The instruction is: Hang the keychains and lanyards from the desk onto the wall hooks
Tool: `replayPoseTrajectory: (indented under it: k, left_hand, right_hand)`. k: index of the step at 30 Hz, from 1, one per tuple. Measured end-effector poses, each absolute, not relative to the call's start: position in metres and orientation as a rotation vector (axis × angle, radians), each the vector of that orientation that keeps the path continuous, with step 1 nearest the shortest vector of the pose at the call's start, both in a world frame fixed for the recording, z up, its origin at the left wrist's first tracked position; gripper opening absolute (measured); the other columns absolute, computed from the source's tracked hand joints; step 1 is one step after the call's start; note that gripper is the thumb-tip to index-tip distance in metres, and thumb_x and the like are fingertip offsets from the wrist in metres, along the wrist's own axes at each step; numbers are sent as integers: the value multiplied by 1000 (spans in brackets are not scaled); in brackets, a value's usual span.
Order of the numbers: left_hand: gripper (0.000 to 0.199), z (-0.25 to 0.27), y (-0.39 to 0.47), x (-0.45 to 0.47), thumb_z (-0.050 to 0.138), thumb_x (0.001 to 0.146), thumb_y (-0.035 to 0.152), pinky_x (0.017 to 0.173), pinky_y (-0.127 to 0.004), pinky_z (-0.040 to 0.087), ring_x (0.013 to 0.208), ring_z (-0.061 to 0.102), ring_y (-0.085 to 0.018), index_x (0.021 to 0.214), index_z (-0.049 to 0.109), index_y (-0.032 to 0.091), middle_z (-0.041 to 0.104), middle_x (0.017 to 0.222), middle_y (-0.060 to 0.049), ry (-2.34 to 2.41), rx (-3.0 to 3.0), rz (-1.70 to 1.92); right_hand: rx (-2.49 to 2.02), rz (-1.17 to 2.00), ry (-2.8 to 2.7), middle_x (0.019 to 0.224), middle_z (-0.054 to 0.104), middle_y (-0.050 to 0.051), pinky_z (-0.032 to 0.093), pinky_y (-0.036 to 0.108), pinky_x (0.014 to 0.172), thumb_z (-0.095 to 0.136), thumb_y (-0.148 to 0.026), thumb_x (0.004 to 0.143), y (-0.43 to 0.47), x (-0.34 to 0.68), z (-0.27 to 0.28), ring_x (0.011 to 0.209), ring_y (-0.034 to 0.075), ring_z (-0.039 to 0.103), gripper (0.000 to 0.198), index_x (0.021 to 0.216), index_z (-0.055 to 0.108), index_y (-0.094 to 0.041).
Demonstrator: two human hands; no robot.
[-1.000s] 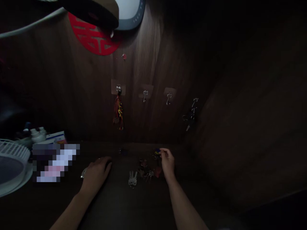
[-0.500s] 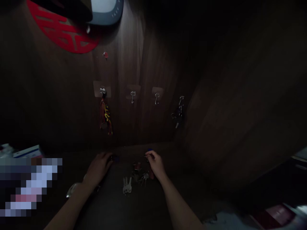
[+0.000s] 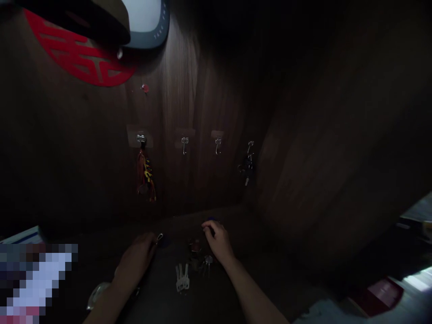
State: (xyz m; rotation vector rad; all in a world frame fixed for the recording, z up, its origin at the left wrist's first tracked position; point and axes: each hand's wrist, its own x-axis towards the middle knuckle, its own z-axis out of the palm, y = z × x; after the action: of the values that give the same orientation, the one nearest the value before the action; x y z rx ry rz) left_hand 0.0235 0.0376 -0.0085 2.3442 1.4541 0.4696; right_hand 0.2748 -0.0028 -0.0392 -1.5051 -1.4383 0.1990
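Observation:
My left hand [image 3: 137, 257] rests low on the dark surface, its fingers closed around a small metal loop [image 3: 159, 238] that sticks out past the fingertips. A dim blue piece [image 3: 164, 243] lies beside the loop. My right hand [image 3: 218, 240] has its thumb and forefinger pinched together; whatever is between them is too small and dark to make out. Just behind its fingers shows a blue object [image 3: 211, 219], mostly hidden. Between the hands lie silver keys [image 3: 182, 277], another bunch of keys [image 3: 208, 261] and a reddish-brown item [image 3: 195, 245].
On the wooden back wall hang a red and yellow braided cord [image 3: 146, 173], two bare hooks [image 3: 184, 145] and a dark key bunch [image 3: 249, 166]. A red paper cutout [image 3: 84, 60] is above. Boxes [image 3: 29, 236] stand left; a dark red box [image 3: 380, 294] lies right.
The view has tilted up slightly, so everything sits lower. The metal loop at my left fingertips now shows clearly. My right fingers have shifted slightly, still near the blue object.

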Motion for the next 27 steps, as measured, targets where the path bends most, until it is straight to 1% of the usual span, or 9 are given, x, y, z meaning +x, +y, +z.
replayPoseTrajectory:
  k: [5,8,11,14,17,22,25,27]
  left_hand:
    - [12,-4,33,25,43,81,13,73,-28,43,91,59,-20,80,50,23,61,90,-4,1463,2396,424]
    - [11,-5,32,24,44,78,12,71,-29,43,88,58,-21,76,48,23,60,86,-3,1449,2400,463]
    - [16,-10,35,23,43,74,7,72,-29,43,83,59,-20,75,46,22,58,84,-2,1390,2370,550]
    - [21,-19,41,20,42,71,3,74,-29,45,82,60,-18,77,48,22,57,85,-2,1311,2319,627]
    - [24,-27,46,18,42,71,2,76,-30,46,84,60,-19,78,52,22,58,90,-3,1255,2309,684]
    - [26,-28,47,18,42,73,2,80,-32,45,89,61,-20,80,57,23,64,89,-3,1241,2329,660]
    - [23,-22,43,19,41,77,6,78,-33,45,89,60,-22,79,57,22,65,87,-4,1291,2373,600]
    - [23,-18,41,20,41,78,7,77,-33,46,89,60,-22,77,58,22,66,87,-4,1321,2401,581]
  right_hand:
    - [-1522,140,-1426,83,69,2,41,31,77,48,-19,81,-3,276,-38,83,20,61,18,80,66,-23]
    - [-1538,107,-1381,85,69,3,41,31,77,47,-21,82,-3,281,-40,84,20,61,19,82,66,-22]
    - [-1540,88,-1349,84,68,4,43,31,77,46,-23,82,-2,286,-41,83,20,61,19,81,65,-21]
    - [-1539,75,-1322,83,68,4,44,31,76,45,-26,82,0,292,-42,83,20,62,20,80,65,-21]
    - [-1556,60,-1275,83,69,5,46,30,75,45,-28,82,2,301,-44,82,20,62,21,80,65,-21]
    - [-1640,23,-1144,83,69,7,47,30,71,41,-31,82,4,324,-49,79,21,64,26,86,64,-19]
    - [-1706,10,-1130,86,69,8,47,31,71,40,-29,82,4,332,-49,79,21,63,28,88,65,-18]
    - [-1746,7,-1178,89,69,8,46,31,75,42,-26,82,4,332,-48,83,21,62,27,90,66,-19]
